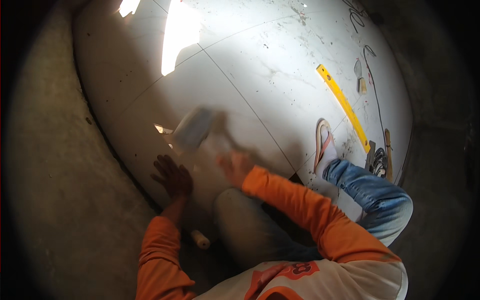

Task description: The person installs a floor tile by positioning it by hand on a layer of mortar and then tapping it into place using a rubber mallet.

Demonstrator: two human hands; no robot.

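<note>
My left hand (172, 176) lies flat on the pale marble-look floor tile (235, 95), fingers spread, close to the wall on the left. Just to its right, my right hand (235, 167) is closed round the handle of a mallet, blurred by motion. The mallet's greyish head (194, 129) hangs beyond both hands, over the tile, and its shadow falls to the right. Smear hides most of the handle. Beside my knee lies a pale cylinder (201, 239), perhaps a tool handle.
A yellow spirit level (345, 107) lies at the right, with a trowel (360, 80) past it. Near its lower end are a coiled cable (379, 162) and a wooden-handled tool (388, 155). A grey wall (55, 165) runs along the left. My sandalled foot (326, 145) rests on the tiles.
</note>
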